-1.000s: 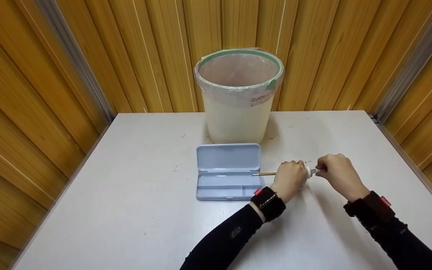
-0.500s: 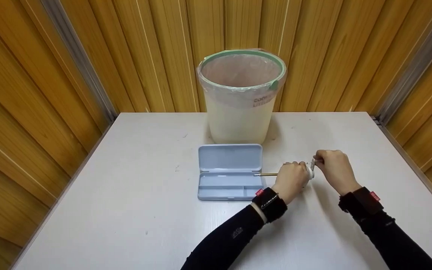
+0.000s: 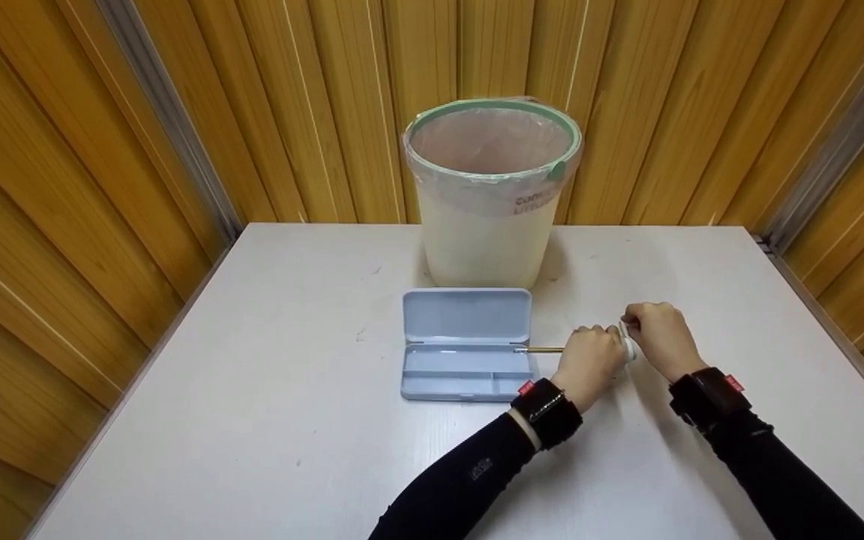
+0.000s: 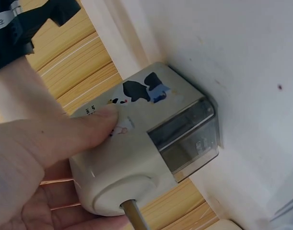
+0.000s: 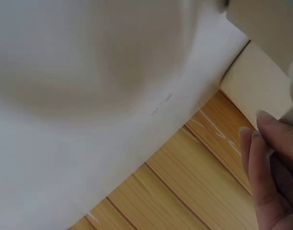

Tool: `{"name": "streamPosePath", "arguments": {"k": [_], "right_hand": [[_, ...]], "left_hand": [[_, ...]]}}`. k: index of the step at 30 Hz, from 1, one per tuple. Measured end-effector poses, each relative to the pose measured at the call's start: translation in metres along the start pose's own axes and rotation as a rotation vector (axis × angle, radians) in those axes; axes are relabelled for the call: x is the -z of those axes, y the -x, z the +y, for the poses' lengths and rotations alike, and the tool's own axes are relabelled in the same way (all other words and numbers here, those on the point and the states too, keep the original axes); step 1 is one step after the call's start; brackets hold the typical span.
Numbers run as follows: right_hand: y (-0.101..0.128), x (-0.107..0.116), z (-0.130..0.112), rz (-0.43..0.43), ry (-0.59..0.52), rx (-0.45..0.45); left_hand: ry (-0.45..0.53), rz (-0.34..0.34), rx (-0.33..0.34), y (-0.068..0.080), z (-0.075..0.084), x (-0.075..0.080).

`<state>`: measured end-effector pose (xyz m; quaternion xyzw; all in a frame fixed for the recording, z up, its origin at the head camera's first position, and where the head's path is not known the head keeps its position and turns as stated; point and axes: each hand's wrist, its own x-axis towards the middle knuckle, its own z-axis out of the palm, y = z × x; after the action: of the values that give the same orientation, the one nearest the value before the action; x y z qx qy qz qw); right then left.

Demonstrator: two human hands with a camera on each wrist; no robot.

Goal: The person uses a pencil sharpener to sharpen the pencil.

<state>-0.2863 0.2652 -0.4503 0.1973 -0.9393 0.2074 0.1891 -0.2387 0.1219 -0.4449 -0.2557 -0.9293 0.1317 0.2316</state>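
Note:
My left hand point(image 3: 591, 365) grips a white crank pencil sharpener point(image 4: 136, 158), thumb pressed on its printed side and fingers beneath. The sharpener has cartoon stickers and a clear shavings drawer point(image 4: 189, 143). A pencil point(image 4: 135, 215) sticks out of its front hole; in the head view it points left toward the open pencil case point(image 3: 467, 358). At the sharpener's other end, my right hand point(image 3: 661, 339) pinches the crank handle with thumb and fingers, the handle mostly hidden in the head view. The right wrist view shows those fingers at the right edge, beside the sharpener.
The light blue pencil case lies open with its lid up, left of my hands. Behind it stands a cream waste bin point(image 3: 486, 240) lined with a clear bag. Wood-patterned panels point(image 3: 342, 112) surround the white table point(image 3: 289, 337).
My right hand has swung the crank from pointing right, up and round toward the left. My left hand keeps its grip on the sharpener. The whole head view has shifted slightly.

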Motion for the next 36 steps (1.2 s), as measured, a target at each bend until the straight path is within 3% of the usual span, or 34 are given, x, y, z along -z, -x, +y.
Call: {"name": "streamPosePath", "arguments": {"k": [8, 16, 25, 36], "right_hand": [[0.011, -0.014, 0.013, -0.156, 0.001, 0.006], [0.015, -0.014, 0.014, -0.174, -0.038, 0.01], [0.022, -0.007, 0.011, -0.304, -0.129, -0.061], [0.024, -0.005, 0.01, -0.371, -0.178, -0.116]], "left_hand": [[0.003, 0.021, 0.003, 0.001, 0.002, 0.001], [0.039, 0.0, 0.014, -0.001, 0.0, 0.001], [0.025, 0.016, 0.018, 0.0, 0.0, 0.0], [0.05, 0.0, 0.022, -0.001, -0.002, 0.0]]}}
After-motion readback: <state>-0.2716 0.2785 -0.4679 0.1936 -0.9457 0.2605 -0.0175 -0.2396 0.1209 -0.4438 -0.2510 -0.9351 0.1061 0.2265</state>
